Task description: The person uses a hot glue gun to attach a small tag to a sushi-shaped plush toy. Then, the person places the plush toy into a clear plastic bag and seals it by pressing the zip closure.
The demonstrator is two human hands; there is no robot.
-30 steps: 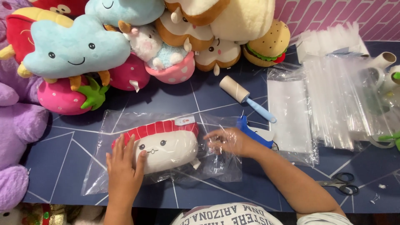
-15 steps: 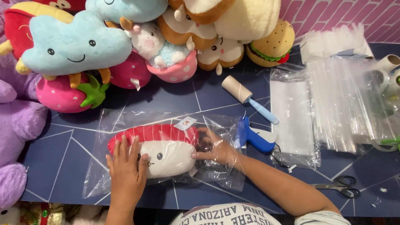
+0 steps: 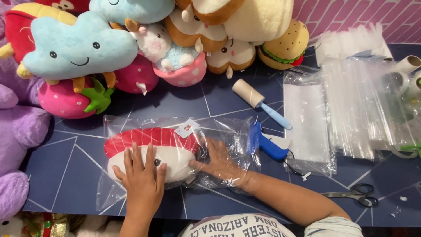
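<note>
A red-and-white sushi plush [image 3: 151,147] lies inside a clear plastic bag [image 3: 228,131] on the dark blue table [image 3: 66,171]. My left hand [image 3: 141,180] rests flat on top of the bag, fingers spread over the plush's white body. My right hand [image 3: 221,164] is inside the bag's open right end, fingers pointing left and touching the plush's side. A small paper tag [image 3: 186,128] sits at the plush's upper right.
A pile of plush toys [image 3: 131,44] fills the back and left of the table. A lint roller [image 3: 258,102] and a blue tagging gun [image 3: 265,142] lie right of the bag. Stacks of clear bags [image 3: 351,105] lie further right, scissors [image 3: 357,195] near the front edge.
My right hand has slid left, further into the bag, up against the plush. The plush and my left hand have shifted slightly left.
</note>
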